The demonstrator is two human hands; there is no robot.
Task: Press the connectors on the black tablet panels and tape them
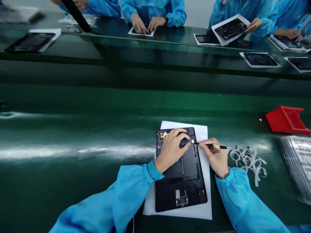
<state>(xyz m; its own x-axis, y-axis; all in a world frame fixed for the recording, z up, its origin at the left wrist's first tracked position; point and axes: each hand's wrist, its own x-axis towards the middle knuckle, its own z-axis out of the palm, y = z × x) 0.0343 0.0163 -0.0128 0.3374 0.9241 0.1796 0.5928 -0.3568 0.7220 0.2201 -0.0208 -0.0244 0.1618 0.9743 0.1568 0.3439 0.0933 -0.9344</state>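
Note:
A black tablet-like device [191,174], its inner parts exposed, lies on a white sheet [206,194] on the green table. Across its upper part rests my left hand [171,147], thumb and forefinger closed around a small dark piece [184,143] that is too covered to make out. My right hand [216,157] pinches a thin tool [217,147] with a dark end and a pale middle. The tool's narrow tip touches or hovers just over the device near its upper right edge, beside a small white part [192,141].
Curled white strips [249,160] lie right of my right hand. Farther right are a red bin [286,120] and stacked clear trays [297,161]. Beyond a raised ledge [145,40], people in blue sleeves handle similar devices; more devices lie along it.

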